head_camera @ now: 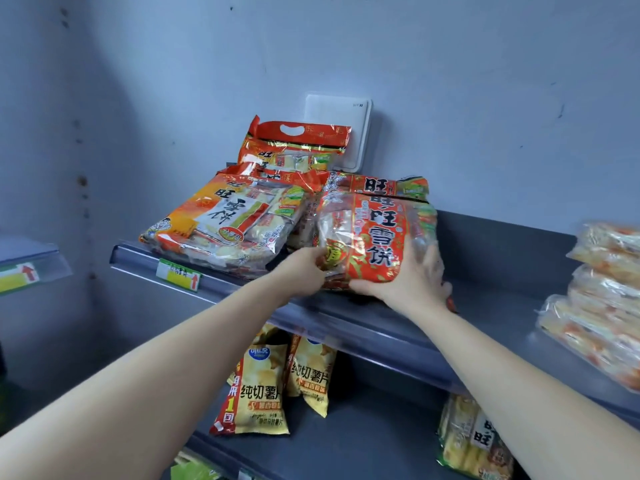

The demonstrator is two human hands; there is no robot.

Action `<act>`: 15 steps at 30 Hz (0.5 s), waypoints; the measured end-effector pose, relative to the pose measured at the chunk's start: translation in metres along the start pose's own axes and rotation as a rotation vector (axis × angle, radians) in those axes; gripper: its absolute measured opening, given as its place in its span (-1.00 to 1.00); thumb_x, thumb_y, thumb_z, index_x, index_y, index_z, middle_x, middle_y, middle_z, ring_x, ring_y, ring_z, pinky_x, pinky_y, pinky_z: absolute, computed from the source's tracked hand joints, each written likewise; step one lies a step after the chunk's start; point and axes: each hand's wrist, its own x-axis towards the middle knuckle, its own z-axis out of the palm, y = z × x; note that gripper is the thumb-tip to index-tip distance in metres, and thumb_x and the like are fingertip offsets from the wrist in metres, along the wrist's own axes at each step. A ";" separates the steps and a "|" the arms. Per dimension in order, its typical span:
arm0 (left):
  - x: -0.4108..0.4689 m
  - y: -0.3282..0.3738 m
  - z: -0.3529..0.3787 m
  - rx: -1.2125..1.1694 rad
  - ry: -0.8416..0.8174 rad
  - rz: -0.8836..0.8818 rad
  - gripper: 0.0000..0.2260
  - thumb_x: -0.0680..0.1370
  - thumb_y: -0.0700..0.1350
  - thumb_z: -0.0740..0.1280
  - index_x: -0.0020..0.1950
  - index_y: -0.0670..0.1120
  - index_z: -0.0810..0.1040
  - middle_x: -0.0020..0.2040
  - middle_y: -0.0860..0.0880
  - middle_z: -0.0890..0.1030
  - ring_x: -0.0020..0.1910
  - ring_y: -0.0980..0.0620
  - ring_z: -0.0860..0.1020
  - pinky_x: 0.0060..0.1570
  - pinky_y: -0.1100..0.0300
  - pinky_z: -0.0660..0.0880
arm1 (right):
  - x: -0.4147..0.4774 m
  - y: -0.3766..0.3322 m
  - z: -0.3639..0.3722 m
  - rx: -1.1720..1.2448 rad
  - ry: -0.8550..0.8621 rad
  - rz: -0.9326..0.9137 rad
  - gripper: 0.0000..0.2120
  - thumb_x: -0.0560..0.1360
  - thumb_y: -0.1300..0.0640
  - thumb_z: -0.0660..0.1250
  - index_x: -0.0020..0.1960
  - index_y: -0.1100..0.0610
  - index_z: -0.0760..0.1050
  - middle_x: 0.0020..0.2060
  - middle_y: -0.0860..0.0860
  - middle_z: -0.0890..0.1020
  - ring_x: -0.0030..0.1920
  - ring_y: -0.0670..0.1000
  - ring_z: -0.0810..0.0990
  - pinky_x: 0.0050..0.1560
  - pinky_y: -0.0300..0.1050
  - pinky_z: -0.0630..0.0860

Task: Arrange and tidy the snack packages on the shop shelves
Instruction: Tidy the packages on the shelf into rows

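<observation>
Held at centre frame by both hands: red pack (367, 233), with left hand (304, 271) pinching its lower left edge, fingers curled, and right hand (415, 282) wrapped round its lower right corner. Sits on the top shelf (491, 306), against a like pack (377, 186) behind and just beside an orange pack (225, 220) at centre left. Stand lower centre on the shelf below (353, 448): two yellow chip bags (259, 389).
</observation>
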 end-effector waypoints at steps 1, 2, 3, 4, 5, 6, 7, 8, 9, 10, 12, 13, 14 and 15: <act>0.002 0.001 0.001 0.013 -0.041 0.027 -0.45 0.57 -0.34 0.10 0.54 -0.01 0.22 0.45 -0.05 0.39 0.30 -0.05 0.46 -0.04 0.24 0.45 | 0.002 0.004 0.001 -0.073 -0.011 -0.003 0.25 0.08 -0.49 0.45 0.52 -0.14 -0.17 0.53 0.09 -0.18 0.52 0.22 -0.05 0.38 0.36 0.14; 0.003 -0.001 0.000 0.056 -0.055 0.057 -0.45 0.57 -0.34 0.09 0.54 0.01 0.24 0.44 -0.04 0.40 0.30 -0.06 0.46 -0.04 0.21 0.45 | 0.004 0.009 0.001 -0.128 -0.013 -0.005 0.25 0.10 -0.46 0.47 0.52 -0.15 -0.19 0.53 0.09 -0.20 0.51 0.24 -0.04 0.37 0.36 0.18; 0.004 -0.003 -0.003 0.166 -0.027 0.081 -0.46 0.56 -0.32 0.11 0.51 0.05 0.28 0.43 -0.03 0.42 0.28 -0.07 0.46 -0.01 0.15 0.46 | 0.006 0.014 0.001 -0.154 0.002 -0.006 0.22 0.11 -0.44 0.47 0.52 -0.16 -0.16 0.52 0.09 -0.15 0.49 0.26 0.02 0.35 0.34 0.24; 0.005 -0.006 -0.007 0.358 0.044 0.091 -0.49 0.56 -0.27 0.15 0.48 0.09 0.33 0.41 -0.03 0.43 0.30 -0.09 0.43 0.08 0.07 0.44 | 0.008 0.017 0.001 -0.151 0.024 -0.001 0.16 0.13 -0.43 0.47 0.51 -0.17 -0.10 0.52 0.08 -0.08 0.46 0.26 0.10 0.32 0.32 0.30; 0.007 -0.012 -0.011 0.582 0.144 0.088 -0.53 0.55 -0.20 0.20 0.43 0.12 0.39 0.42 -0.05 0.40 0.37 -0.13 0.33 0.23 -0.04 0.36 | 0.010 0.018 0.001 -0.135 0.042 0.007 0.11 0.15 -0.42 0.48 0.50 -0.17 -0.03 0.51 0.07 -0.01 0.44 0.26 0.16 0.29 0.31 0.33; 0.011 -0.019 -0.015 0.749 0.223 0.054 -0.58 0.53 -0.15 0.23 0.37 0.14 0.44 0.46 -0.09 0.32 0.45 -0.17 0.19 0.34 -0.15 0.23 | 0.012 0.016 0.000 -0.119 0.052 0.022 0.07 0.16 -0.40 0.49 0.49 -0.16 0.02 0.50 0.07 0.04 0.42 0.25 0.20 0.28 0.29 0.33; 0.015 -0.025 -0.018 0.837 0.254 -0.008 -0.62 0.52 -0.12 0.24 0.32 0.14 0.48 0.52 -0.12 0.19 0.50 -0.22 0.04 0.39 -0.26 0.10 | 0.015 0.014 0.000 -0.109 0.054 0.041 0.04 0.18 -0.37 0.50 0.49 -0.14 0.05 0.49 0.06 0.06 0.42 0.24 0.21 0.27 0.29 0.33; 0.018 -0.030 -0.022 0.857 0.252 -0.080 -0.63 0.52 -0.11 0.24 0.31 0.13 0.49 0.56 -0.14 0.06 0.52 -0.27 -0.07 0.38 -0.35 0.02 | 0.016 0.012 0.000 -0.102 0.055 0.059 0.02 0.19 -0.34 0.51 0.48 -0.13 0.07 0.49 0.06 0.06 0.42 0.24 0.20 0.28 0.29 0.33; 0.020 -0.034 -0.025 0.845 0.230 -0.149 -0.62 0.53 -0.11 0.23 0.33 0.10 0.48 0.57 -0.15 -0.03 0.51 -0.32 -0.10 0.36 -0.42 0.01 | 0.017 0.011 0.000 -0.094 0.058 0.071 0.01 0.20 -0.32 0.52 0.48 -0.12 0.07 0.50 0.06 0.06 0.43 0.24 0.20 0.28 0.29 0.32; 0.021 -0.036 -0.027 0.834 0.209 -0.200 -0.61 0.53 -0.13 0.21 0.37 0.05 0.45 0.57 -0.15 -0.05 0.50 -0.35 -0.05 0.33 -0.46 0.06 | 0.018 0.011 0.002 -0.083 0.065 0.080 0.00 0.21 -0.31 0.52 0.48 -0.12 0.07 0.50 0.06 0.05 0.43 0.23 0.19 0.29 0.31 0.32; 0.024 -0.037 -0.032 0.856 0.193 -0.214 -0.60 0.53 -0.18 0.21 0.39 -0.06 0.42 0.57 -0.15 -0.01 0.45 -0.36 0.13 0.24 -0.43 0.23 | 0.019 0.011 0.004 -0.073 0.074 0.103 0.00 0.23 -0.29 0.52 0.48 -0.11 0.05 0.51 0.06 0.03 0.47 0.22 0.12 0.33 0.34 0.28; 0.024 -0.037 -0.034 0.874 0.201 -0.200 -0.61 0.53 -0.20 0.22 0.37 -0.10 0.43 0.56 -0.14 0.02 0.42 -0.36 0.19 0.19 -0.41 0.29 | 0.020 0.011 0.006 -0.077 0.069 0.118 0.00 0.24 -0.28 0.52 0.49 -0.10 0.03 0.51 0.08 0.00 0.50 0.22 0.05 0.36 0.36 0.23; 0.025 -0.038 -0.037 0.888 0.215 -0.186 -0.62 0.53 -0.22 0.23 0.35 -0.12 0.45 0.55 -0.13 0.07 0.41 -0.34 0.22 0.15 -0.39 0.33 | 0.020 0.009 0.007 -0.081 0.066 0.137 0.01 0.26 -0.26 0.52 0.50 -0.08 0.00 0.52 0.10 -0.03 0.52 0.22 -0.02 0.39 0.36 0.15; 0.025 -0.039 -0.039 0.898 0.234 -0.173 -0.64 0.52 -0.24 0.23 0.32 -0.13 0.46 0.52 -0.12 0.13 0.39 -0.33 0.25 0.12 -0.36 0.37 | 0.019 0.007 0.007 -0.084 0.068 0.153 0.01 0.29 -0.21 0.52 0.52 -0.04 -0.03 0.53 0.13 -0.08 0.54 0.21 -0.09 0.42 0.34 0.07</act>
